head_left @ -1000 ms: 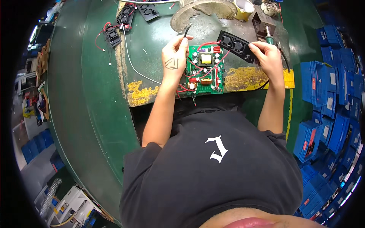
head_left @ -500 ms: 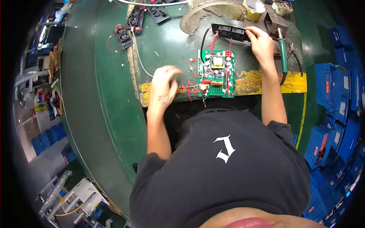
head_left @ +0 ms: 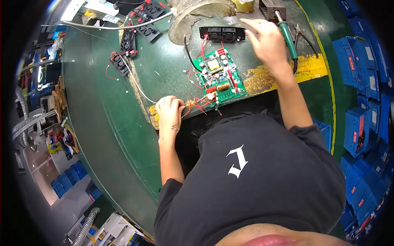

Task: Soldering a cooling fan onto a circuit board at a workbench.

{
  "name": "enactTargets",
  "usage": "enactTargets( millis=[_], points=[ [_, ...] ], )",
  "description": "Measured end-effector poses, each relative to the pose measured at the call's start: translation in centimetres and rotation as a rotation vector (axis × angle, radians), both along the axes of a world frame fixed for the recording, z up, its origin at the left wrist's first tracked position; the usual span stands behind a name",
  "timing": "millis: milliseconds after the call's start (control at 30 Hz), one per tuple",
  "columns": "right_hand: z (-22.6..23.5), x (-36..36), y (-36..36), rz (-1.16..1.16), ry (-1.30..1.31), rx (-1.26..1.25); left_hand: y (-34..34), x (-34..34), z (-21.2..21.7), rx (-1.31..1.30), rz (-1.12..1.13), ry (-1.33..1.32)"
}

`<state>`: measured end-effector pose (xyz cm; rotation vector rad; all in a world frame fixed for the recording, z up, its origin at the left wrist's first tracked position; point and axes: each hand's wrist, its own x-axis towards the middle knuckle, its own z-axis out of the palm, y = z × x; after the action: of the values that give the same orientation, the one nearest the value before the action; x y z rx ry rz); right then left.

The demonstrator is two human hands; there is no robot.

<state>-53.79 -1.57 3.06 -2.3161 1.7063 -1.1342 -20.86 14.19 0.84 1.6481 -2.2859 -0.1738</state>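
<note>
My left hand (head_left: 169,110) rests at the table's front edge with its fingers curled together. Whatever it pinches is hidden. A thin pale wire (head_left: 137,84) runs up to this hand, and red wires (head_left: 198,104) from the green circuit board (head_left: 226,93) end beside its fingertips. The board lies tilted on the table, carrying a yellow-topped transformer (head_left: 214,64). Behind it stands a black panel (head_left: 242,34) with two square black parts, wired to the board. My right hand (head_left: 269,44), empty with fingers apart, hovers between that panel and a green-handled soldering iron (head_left: 289,41).
The iron sits in a metal block holder (head_left: 272,11), with cutters (head_left: 305,40) to its right. Several small black fans (head_left: 120,64) lie at the back left. A curved, crusted grey piece (head_left: 180,30) and a yellow pot (head_left: 245,5) stand behind. Blue bins (head_left: 355,61) line the right.
My right hand has let go of the black panel and its fingers have spread near the iron. My left hand has lowered and its fingers have closed. The whole view has turned slightly.
</note>
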Motion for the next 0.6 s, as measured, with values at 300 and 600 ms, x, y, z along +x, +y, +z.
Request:
enactTargets(
  millis=[300,600],
  points=[
    [3.5,-13.3,2.2,-0.028,0.32,-0.15,1.5,1.7,11.5,0.21,0.496,0.053],
    [-3.2,-11.5,0.2,0.086,0.072,-0.235,-5.1,-9.2,7.9,-0.168,-0.188,0.306]
  ],
)
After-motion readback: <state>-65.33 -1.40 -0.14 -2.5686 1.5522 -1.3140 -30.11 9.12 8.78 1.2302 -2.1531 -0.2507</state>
